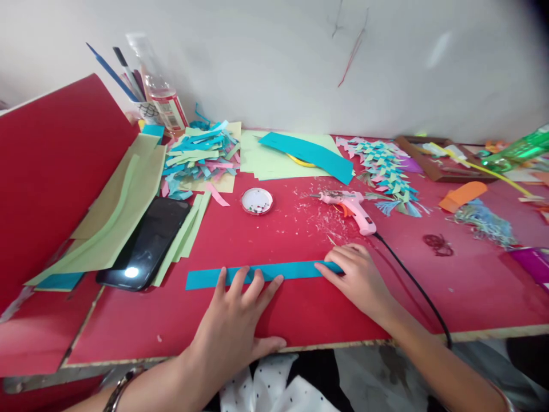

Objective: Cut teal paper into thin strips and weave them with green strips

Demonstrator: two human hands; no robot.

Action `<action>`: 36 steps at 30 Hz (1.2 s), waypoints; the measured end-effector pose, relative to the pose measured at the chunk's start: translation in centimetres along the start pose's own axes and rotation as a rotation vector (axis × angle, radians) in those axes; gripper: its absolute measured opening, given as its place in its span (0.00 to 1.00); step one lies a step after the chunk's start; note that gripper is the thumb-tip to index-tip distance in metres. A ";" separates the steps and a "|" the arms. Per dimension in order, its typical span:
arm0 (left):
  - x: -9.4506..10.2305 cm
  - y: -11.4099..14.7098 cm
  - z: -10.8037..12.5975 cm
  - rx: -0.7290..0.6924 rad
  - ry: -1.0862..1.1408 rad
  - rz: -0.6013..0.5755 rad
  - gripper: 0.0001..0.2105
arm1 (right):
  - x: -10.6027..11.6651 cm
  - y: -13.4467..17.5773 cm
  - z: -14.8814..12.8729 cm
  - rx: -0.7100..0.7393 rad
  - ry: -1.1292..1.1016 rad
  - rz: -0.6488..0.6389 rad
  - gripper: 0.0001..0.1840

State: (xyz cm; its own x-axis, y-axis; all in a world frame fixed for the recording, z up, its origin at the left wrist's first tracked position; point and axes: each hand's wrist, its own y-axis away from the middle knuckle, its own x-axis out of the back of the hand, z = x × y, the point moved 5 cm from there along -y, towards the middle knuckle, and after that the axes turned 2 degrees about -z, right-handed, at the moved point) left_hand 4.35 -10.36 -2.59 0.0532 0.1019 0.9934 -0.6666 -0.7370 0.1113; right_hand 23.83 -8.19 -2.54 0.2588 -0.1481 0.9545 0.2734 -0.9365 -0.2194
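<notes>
A long blue paper strip (295, 270) lies flat across the red tabletop near its front edge. My left hand (240, 315) is spread over it, fingertips pressing on the strip's left half and thumb resting by the table edge. At the strip's right end, my right hand (355, 274) pinches the paper between thumb and curled fingers. Behind that hand a pink glue gun (349, 207) rests on its side, its black cord running off the front edge. A white jar lid (257, 201) with small dark specks sits left of the glue gun.
Cut paper strips (206, 151) are heaped at the back left, beside a bottle (160, 91). A black phone (148, 243) lies among green paper sheets. Woven paper strings (377, 166) and a brown tray (446, 163) are at the back right. A pale wall stands behind.
</notes>
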 end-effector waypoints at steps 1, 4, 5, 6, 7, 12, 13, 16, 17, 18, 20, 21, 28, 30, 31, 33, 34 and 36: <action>0.0 0.0 0.0 0.002 0.002 -0.001 0.34 | 0.0 0.0 0.2 -0.010 0.005 0.003 0.14; -0.1 0.1 0.0 -0.001 0.004 0.002 0.34 | 0.1 -0.1 0.5 -0.020 0.016 0.017 0.15; -0.2 0.1 0.0 0.000 0.002 0.005 0.34 | 0.1 -0.1 0.6 -0.017 0.022 0.014 0.15; -0.2 0.2 0.0 -0.001 -0.002 0.010 0.34 | 0.1 -0.2 0.6 -0.014 0.031 0.007 0.15; -0.2 0.2 0.0 -0.003 -0.006 0.017 0.34 | 0.0 -0.2 0.6 -0.014 0.041 -0.001 0.15; -0.1 0.1 -0.1 0.002 -0.021 0.034 0.34 | 0.0 -0.1 0.5 -0.036 0.051 0.005 0.15; -0.1 0.0 -0.1 0.006 -0.021 0.035 0.34 | 0.0 -0.1 0.5 -0.044 0.045 0.010 0.15; 0.0 -0.1 0.0 0.008 -0.009 0.038 0.34 | -0.1 -0.1 0.5 -0.075 0.021 0.025 0.15; 0.0 -0.1 0.0 0.007 -0.003 0.038 0.34 | -0.1 -0.1 0.6 -0.084 0.015 0.028 0.15; 0.0 0.0 0.0 0.003 0.003 0.037 0.34 | -0.2 -0.1 0.6 -0.089 0.010 0.029 0.14; 0.0 0.0 0.0 -0.003 0.008 0.046 0.34 | -0.2 -0.2 0.6 -0.099 0.006 0.033 0.14; -0.1 0.1 0.0 -0.004 0.007 0.050 0.33 | -0.1 -0.1 0.7 -0.108 -0.002 0.038 0.14; -0.1 0.1 0.0 -0.004 -0.013 0.068 0.33 | 0.7 1.4 1.8 -0.237 -0.292 0.094 0.08; 0.1 0.1 0.0 -0.009 -0.020 0.068 0.33 | 0.8 1.9 2.0 -0.264 -0.312 0.111 0.08; 0.1 0.1 0.0 -0.011 -0.023 0.069 0.33 | 0.7 2.0 2.1 -0.269 -0.316 0.111 0.08; 0.3 0.2 0.0 -0.011 -0.031 0.074 0.32 | 0.6 2.1 2.1 -0.263 -0.311 0.110 0.09; 0.4 0.2 0.0 -0.011 -0.034 0.078 0.32 | 0.6 2.1 2.0 -0.255 -0.300 0.110 0.09; 0.6 0.2 0.1 -0.009 -0.036 0.085 0.32 | 0.5 2.0 1.9 -0.244 -0.262 0.113 0.09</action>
State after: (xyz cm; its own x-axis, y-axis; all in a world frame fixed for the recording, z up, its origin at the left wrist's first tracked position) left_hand 4.30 -10.56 -2.01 0.0231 0.0151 0.9996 -0.6765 -0.7360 0.0267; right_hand 26.30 -9.50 -2.86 0.5117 -0.1985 0.8359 0.0084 -0.9717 -0.2359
